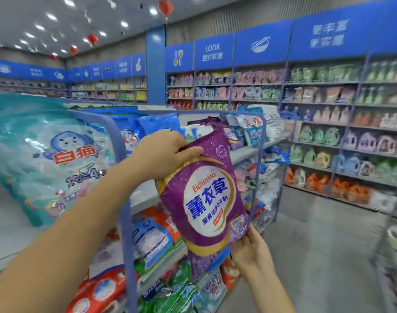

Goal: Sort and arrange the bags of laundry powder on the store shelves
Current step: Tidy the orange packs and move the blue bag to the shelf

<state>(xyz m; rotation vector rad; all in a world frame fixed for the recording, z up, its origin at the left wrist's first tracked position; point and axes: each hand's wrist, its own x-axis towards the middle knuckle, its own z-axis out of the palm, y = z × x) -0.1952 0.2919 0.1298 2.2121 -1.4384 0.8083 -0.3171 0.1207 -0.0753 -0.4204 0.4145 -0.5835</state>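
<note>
A purple bag of laundry powder (206, 197) with a white label hangs upright in front of the shelf unit. My left hand (163, 152) grips its top edge, fingers curled over the rim. My right hand (251, 251) holds the bag's lower right corner from beneath, thumb on its side. A large teal bag (50, 154) lies on the upper shelf at left. Blue and white bags (249, 129) stand further back on that shelf.
The blue-framed shelf unit (125, 213) holds several mixed bags on lower tiers, red, green and blue (152, 242). Across the grey aisle floor (317, 245), wall shelves (342, 132) carry detergent bottles and pouches. A basket edge (396, 238) shows at far right.
</note>
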